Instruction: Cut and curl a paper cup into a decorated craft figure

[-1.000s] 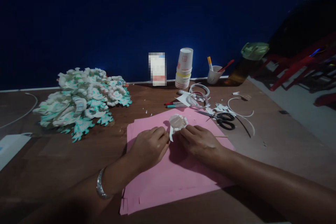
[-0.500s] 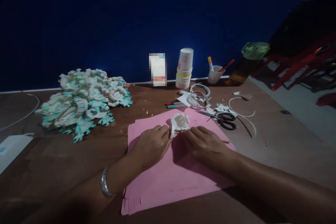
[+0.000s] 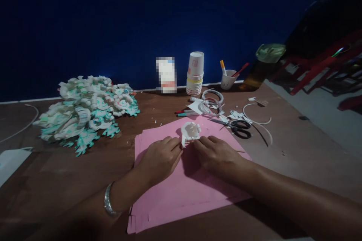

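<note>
A cut white paper cup [image 3: 190,131], with strips curled outward round its rim, is held over a stack of pink paper sheets [image 3: 169,203]. My left hand [image 3: 164,158] is closed at the cup's left side, by a strip that hangs down. On the other side my right hand [image 3: 216,154] has its fingers closed at the cup's lower right edge. A thin stick [image 3: 240,151] shows just past the right hand. The fingertips of both hands are partly hidden behind the knuckles.
Black scissors [image 3: 239,128] lie right of the pink sheets, near white paper scraps [image 3: 236,115] and tape rolls [image 3: 212,101]. Behind stand stacked paper cups [image 3: 195,73] and a cup with pens [image 3: 228,80]. Several cut cups with green edges form a pile [image 3: 93,109] at left.
The whole view has shifted slightly, so things appear a little further left. Both hands keep their grip on the cut cup, with hardly any movement.
</note>
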Demonstrator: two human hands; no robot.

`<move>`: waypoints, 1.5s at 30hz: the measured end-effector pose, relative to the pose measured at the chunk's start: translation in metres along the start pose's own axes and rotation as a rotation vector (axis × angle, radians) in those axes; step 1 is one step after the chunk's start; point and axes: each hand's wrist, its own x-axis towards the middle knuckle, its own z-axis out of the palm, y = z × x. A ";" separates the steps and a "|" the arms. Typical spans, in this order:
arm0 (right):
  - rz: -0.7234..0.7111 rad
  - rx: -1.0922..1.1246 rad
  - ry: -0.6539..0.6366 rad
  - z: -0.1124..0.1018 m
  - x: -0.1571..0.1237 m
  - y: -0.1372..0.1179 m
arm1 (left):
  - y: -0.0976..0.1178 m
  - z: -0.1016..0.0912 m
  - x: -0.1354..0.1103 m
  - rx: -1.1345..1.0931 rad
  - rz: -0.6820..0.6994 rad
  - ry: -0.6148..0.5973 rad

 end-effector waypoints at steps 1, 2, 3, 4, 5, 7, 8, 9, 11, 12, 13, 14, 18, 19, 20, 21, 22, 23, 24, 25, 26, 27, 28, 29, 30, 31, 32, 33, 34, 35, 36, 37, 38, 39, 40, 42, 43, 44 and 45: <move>-0.008 -0.007 0.016 -0.001 -0.001 0.000 | 0.000 0.000 0.001 0.000 -0.005 -0.010; -0.014 -0.016 0.033 -0.002 -0.002 0.001 | 0.000 -0.001 0.001 0.001 -0.010 -0.019; -0.019 -0.026 0.051 -0.003 -0.003 0.000 | 0.000 -0.001 0.001 0.004 -0.013 -0.027; -0.022 -0.037 0.066 -0.004 -0.003 0.000 | 0.000 -0.001 0.001 0.006 -0.013 -0.033; -0.024 -0.046 0.071 -0.005 -0.004 -0.001 | 0.000 -0.001 0.001 0.008 -0.014 -0.038; -0.022 -0.061 0.054 -0.008 -0.004 -0.003 | 0.000 -0.001 0.001 0.009 -0.014 -0.045; -0.022 -0.066 0.035 -0.009 -0.004 -0.005 | 0.000 -0.001 0.000 0.008 -0.015 -0.047; -0.019 -0.069 0.020 -0.011 -0.004 -0.006 | 0.000 -0.001 0.000 0.007 -0.018 -0.050; -0.009 -0.084 -0.005 -0.013 -0.004 -0.007 | 0.000 -0.001 0.001 0.005 -0.030 -0.059; 0.001 -0.095 -0.014 -0.014 -0.003 -0.007 | 0.001 -0.001 0.002 0.004 -0.037 -0.065; 0.015 -0.108 -0.018 -0.015 -0.003 -0.007 | 0.001 -0.001 0.003 0.002 -0.049 -0.071; 0.032 -0.118 -0.023 -0.016 -0.003 -0.006 | 0.002 -0.002 0.004 -0.001 -0.064 -0.074; 0.075 -0.116 -0.033 -0.015 -0.002 -0.004 | 0.002 -0.002 0.007 -0.015 -0.080 -0.086; 0.078 -0.112 -0.037 -0.015 -0.002 -0.004 | 0.001 -0.001 0.008 -0.014 -0.078 -0.081; 0.082 -0.109 -0.040 -0.015 -0.001 -0.004 | 0.001 -0.001 0.008 -0.013 -0.072 -0.076; 0.084 -0.108 -0.042 -0.015 -0.001 -0.003 | 0.001 0.000 0.008 -0.013 -0.070 -0.068; 0.087 -0.106 -0.047 -0.015 -0.001 -0.003 | 0.001 0.000 0.008 -0.012 -0.071 -0.059; 0.089 -0.102 -0.050 -0.015 0.000 -0.003 | 0.001 0.001 0.008 -0.012 -0.067 -0.051; 0.090 -0.095 -0.052 -0.015 0.000 -0.002 | 0.001 0.001 0.008 -0.011 -0.063 -0.045; 0.089 -0.085 -0.057 -0.015 0.000 -0.002 | 0.001 0.001 0.008 -0.011 -0.060 -0.043; 0.087 -0.073 -0.063 -0.015 0.000 -0.001 | 0.001 0.002 0.008 -0.011 -0.059 -0.042; 0.083 -0.062 -0.069 -0.015 0.001 0.000 | 0.001 0.002 0.008 -0.013 -0.058 -0.042; 0.080 -0.054 -0.075 -0.015 0.001 0.001 | 0.001 0.002 0.008 -0.017 -0.059 -0.045; 0.076 -0.049 -0.080 -0.015 0.001 0.003 | 0.001 0.002 0.007 -0.024 -0.062 -0.047; 0.076 -0.047 -0.082 -0.015 0.001 0.004 | 0.000 0.002 0.007 -0.034 -0.069 -0.046; 0.078 -0.044 -0.082 -0.014 0.001 0.005 | -0.001 0.002 0.006 -0.049 -0.079 -0.039; 0.081 -0.039 -0.081 -0.013 0.001 0.006 | -0.002 0.002 0.005 -0.067 -0.099 -0.025; 0.086 -0.031 -0.080 -0.012 0.001 0.007 | -0.004 0.001 0.004 -0.088 -0.127 -0.007; 0.093 -0.022 -0.083 -0.011 0.001 0.008 | -0.006 0.001 0.003 -0.108 -0.165 0.022; 0.100 -0.013 -0.090 -0.010 0.001 0.009 | -0.008 0.000 0.002 -0.125 -0.212 0.061; 0.106 -0.006 -0.097 -0.009 0.001 0.010 | -0.009 -0.001 0.002 -0.133 -0.256 0.109; 0.111 -0.002 -0.103 -0.008 0.001 0.010 | -0.010 -0.002 0.002 -0.134 -0.280 0.154; 0.114 -0.001 -0.106 -0.007 0.001 0.011 | -0.011 -0.004 0.003 -0.132 -0.278 0.185; 0.113 -0.001 -0.106 -0.006 0.001 0.011 | -0.012 -0.005 0.004 -0.133 -0.250 0.198; 0.113 -0.005 -0.100 -0.005 0.001 0.012 | -0.012 -0.006 0.006 -0.133 -0.205 0.199; 0.118 -0.013 -0.080 -0.005 0.000 0.013 | -0.012 -0.008 0.008 -0.130 -0.103 0.182; 0.120 -0.013 -0.074 -0.005 0.000 0.013 | -0.012 -0.007 0.009 -0.120 -0.071 0.183; 0.122 -0.009 -0.069 -0.005 0.000 0.013 | -0.012 -0.007 0.009 -0.106 -0.053 0.195; 0.123 0.000 -0.065 -0.005 0.000 0.014 | -0.013 -0.006 0.008 -0.089 -0.042 0.209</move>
